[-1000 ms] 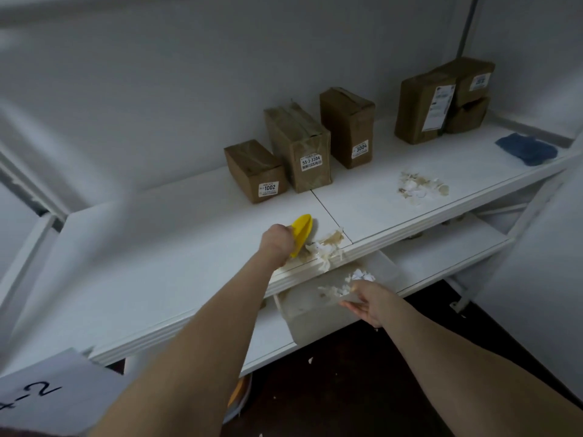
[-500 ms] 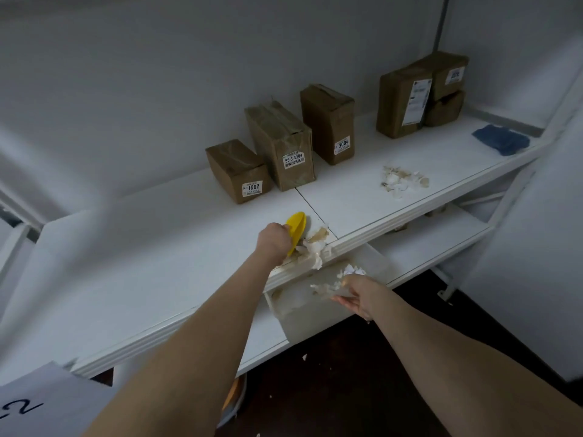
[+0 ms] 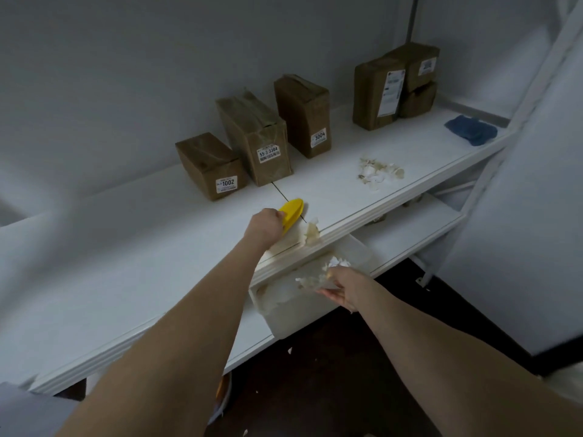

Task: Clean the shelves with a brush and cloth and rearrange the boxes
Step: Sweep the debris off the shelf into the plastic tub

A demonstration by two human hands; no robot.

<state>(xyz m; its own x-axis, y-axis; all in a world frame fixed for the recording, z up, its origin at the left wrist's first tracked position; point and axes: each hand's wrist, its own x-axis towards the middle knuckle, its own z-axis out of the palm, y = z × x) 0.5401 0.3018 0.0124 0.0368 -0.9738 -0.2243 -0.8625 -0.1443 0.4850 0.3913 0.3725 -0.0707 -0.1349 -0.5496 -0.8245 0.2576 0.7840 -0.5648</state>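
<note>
My left hand [image 3: 264, 224] grips a yellow brush [image 3: 292, 212] on the white shelf [image 3: 132, 247], near its front edge. A few paper scraps [image 3: 311, 232] lie just right of the brush at the lip. My right hand [image 3: 344, 287] holds a white bin [image 3: 293, 304] by its rim below the shelf edge; scraps lie inside it. Brown boxes labelled 1002 [image 3: 209, 165], 55-3 3304 [image 3: 255, 137] and 3004 [image 3: 303, 113] stand along the back wall. A blue cloth [image 3: 471, 130] lies at the far right of the shelf.
A second pile of scraps [image 3: 380, 173] sits on the right half of the shelf. More brown boxes [image 3: 394, 86] are stacked at the back right. A lower shelf [image 3: 410, 230] runs underneath, with dark floor [image 3: 315, 389] below carrying a few bits.
The brush has swept the scraps toward the shelf's front edge, and fewer remain on the lip. My right hand still holds the bin beneath. The view shifted slightly.
</note>
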